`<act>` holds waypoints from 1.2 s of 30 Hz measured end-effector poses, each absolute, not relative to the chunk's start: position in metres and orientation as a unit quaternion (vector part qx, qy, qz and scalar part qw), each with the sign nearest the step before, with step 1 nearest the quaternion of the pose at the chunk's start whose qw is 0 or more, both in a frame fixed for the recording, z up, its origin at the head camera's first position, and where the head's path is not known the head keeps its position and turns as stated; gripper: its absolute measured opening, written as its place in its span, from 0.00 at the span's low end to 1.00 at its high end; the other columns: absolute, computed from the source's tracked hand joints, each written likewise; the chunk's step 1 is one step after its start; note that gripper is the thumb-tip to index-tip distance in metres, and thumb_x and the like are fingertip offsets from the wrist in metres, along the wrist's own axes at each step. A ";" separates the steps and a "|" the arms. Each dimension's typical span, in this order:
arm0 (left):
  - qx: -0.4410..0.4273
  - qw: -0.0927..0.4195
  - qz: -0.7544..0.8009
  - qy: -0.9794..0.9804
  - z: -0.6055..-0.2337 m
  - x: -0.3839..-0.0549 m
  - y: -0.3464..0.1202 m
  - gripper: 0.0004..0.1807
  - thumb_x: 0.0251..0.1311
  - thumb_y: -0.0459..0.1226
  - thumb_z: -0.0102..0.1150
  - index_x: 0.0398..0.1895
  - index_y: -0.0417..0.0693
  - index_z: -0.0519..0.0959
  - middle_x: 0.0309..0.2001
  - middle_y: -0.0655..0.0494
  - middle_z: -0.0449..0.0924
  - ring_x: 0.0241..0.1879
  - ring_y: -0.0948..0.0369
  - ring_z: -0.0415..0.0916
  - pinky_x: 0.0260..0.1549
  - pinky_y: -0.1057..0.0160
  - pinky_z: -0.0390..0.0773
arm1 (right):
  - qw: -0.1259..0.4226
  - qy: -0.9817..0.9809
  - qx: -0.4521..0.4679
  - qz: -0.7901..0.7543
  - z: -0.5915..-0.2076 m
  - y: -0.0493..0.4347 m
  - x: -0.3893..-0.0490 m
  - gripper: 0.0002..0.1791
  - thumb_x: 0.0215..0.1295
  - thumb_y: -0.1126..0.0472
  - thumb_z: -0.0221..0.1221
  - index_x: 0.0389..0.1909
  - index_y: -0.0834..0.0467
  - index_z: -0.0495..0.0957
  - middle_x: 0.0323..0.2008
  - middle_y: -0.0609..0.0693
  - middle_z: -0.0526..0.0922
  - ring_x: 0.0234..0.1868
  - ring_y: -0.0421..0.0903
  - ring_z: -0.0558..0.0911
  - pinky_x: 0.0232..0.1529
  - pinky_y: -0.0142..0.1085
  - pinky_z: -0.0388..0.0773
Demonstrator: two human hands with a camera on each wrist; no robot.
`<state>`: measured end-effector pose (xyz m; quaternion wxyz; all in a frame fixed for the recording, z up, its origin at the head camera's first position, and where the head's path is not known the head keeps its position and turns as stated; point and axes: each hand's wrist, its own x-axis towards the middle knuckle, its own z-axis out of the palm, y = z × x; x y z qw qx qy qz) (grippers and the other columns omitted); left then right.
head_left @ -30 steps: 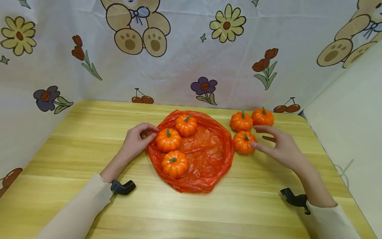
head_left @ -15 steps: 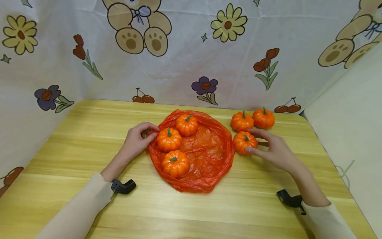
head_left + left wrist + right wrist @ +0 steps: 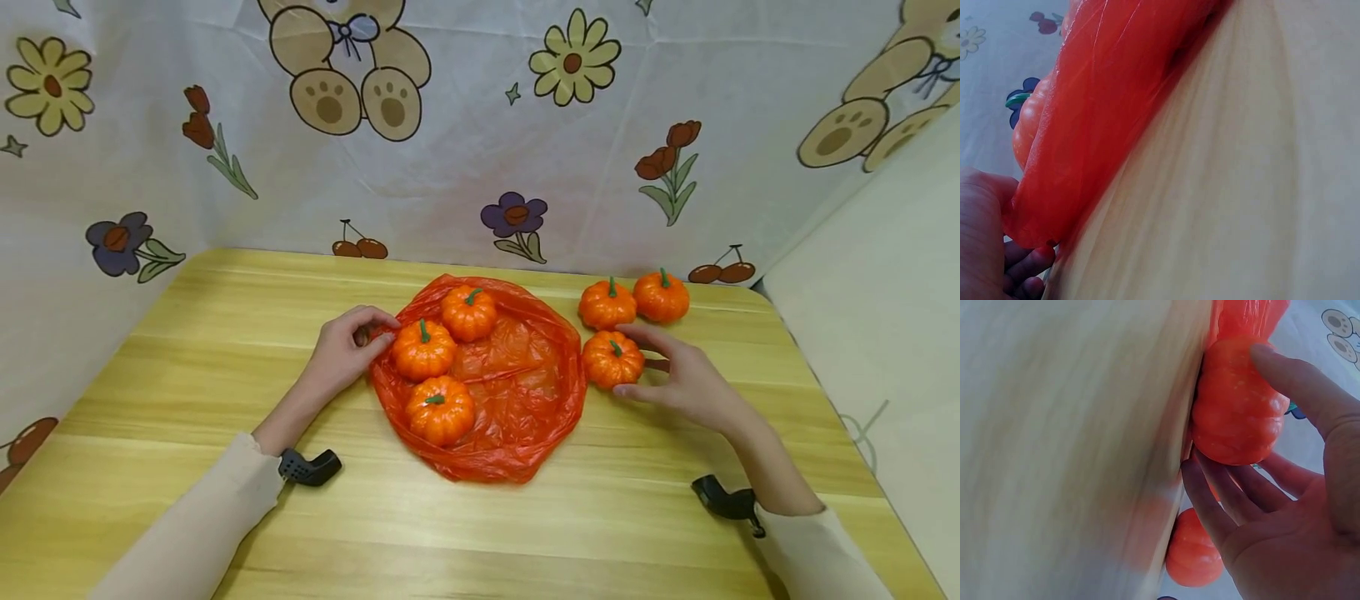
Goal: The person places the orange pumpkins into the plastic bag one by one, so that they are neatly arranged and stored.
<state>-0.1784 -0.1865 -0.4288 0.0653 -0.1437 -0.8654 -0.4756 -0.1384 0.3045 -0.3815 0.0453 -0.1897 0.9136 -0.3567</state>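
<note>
A red plastic bag [image 3: 528, 412] lies spread open on the table, its rim rolled into a ring. Inside along its left part sit three small orange toy pumpkins with green stems, among them the front pumpkin [image 3: 441, 412]. My left hand [image 3: 339, 352] pinches the bag's left rim between thumb and fingers; the left wrist view shows the red film [image 3: 1094, 125] there. Just outside the right rim, my right hand [image 3: 686, 375] holds another pumpkin [image 3: 609, 362], thumb on the near side and fingers on the far side. In the right wrist view this pumpkin [image 3: 1235, 400] appears close to the tabletop.
Two more pumpkins stand behind the held one: one pumpkin [image 3: 606, 306] near the bag and another pumpkin [image 3: 663, 296] to its right. The wooden table [image 3: 465, 542] ends at a cartoon-printed cloth [image 3: 450, 183] at the back. A white wall [image 3: 885, 333] stands at right.
My right hand has moved left, and its thumb and fingers have come round the front right pumpkin, which has shifted slightly left. My left hand stays at the bag's rim.
</note>
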 end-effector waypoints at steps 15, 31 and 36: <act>-0.137 0.059 -0.478 -0.866 -0.429 -0.174 -0.186 0.08 0.69 0.32 0.67 0.47 0.50 0.87 0.42 0.53 0.84 0.34 0.54 0.68 0.34 0.64 0.67 | 0.039 0.918 -0.202 -0.338 -0.382 0.308 -0.138 0.46 0.57 0.51 0.79 0.75 0.51 0.71 0.71 0.53 0.75 0.63 0.59 0.80 0.58 0.61 0.81; -0.144 0.063 -0.475 -0.866 -0.428 -0.177 -0.185 0.08 0.69 0.32 0.66 0.47 0.50 0.88 0.41 0.52 0.83 0.34 0.54 0.68 0.34 0.64 0.67 | 0.022 0.922 -0.188 -0.337 -0.369 0.309 -0.134 0.41 0.59 0.51 0.78 0.73 0.50 0.73 0.70 0.53 0.76 0.60 0.57 0.81 0.56 0.61 0.81; -0.144 0.065 -0.474 -0.866 -0.429 -0.177 -0.185 0.07 0.69 0.32 0.66 0.47 0.49 0.87 0.40 0.52 0.82 0.34 0.54 0.68 0.34 0.65 0.67 | -0.002 0.925 -0.188 -0.330 -0.362 0.305 -0.132 0.42 0.59 0.52 0.78 0.74 0.49 0.72 0.69 0.53 0.78 0.58 0.55 0.82 0.54 0.55 0.84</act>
